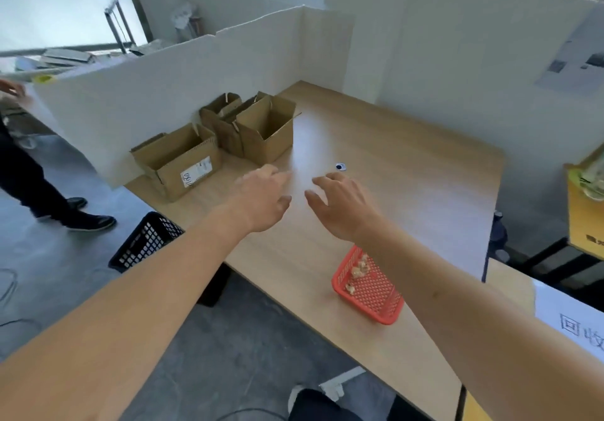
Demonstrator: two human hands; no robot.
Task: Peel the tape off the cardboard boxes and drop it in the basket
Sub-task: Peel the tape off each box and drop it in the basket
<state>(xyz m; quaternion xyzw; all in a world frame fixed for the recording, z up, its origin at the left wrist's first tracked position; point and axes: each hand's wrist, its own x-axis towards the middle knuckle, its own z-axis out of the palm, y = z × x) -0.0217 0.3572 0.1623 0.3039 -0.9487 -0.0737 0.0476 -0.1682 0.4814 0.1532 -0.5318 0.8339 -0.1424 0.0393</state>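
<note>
With the left hand and right hand both spread and holding nothing, a hasty tug could tip the light brown open-topped cardboard boxes at eleven o'clock off the wooden bench.

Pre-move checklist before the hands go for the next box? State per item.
1. Left hand free: ok, fingers relaxed, holding nothing.
2. Right hand free: ok, fingers spread, holding nothing.
3. Cardboard boxes in front of the hands: ok, the labelled box and the open box stand on the table, flaps up.
4. Tape left to peel: cannot tell; pale strips show on some flap edges, too small to confirm.
5. Red basket ready: ok, on the table under the right forearm, a few crumpled scraps inside.
6. Path to the boxes: ok, only a small dark round object lies off to the right.
</note>
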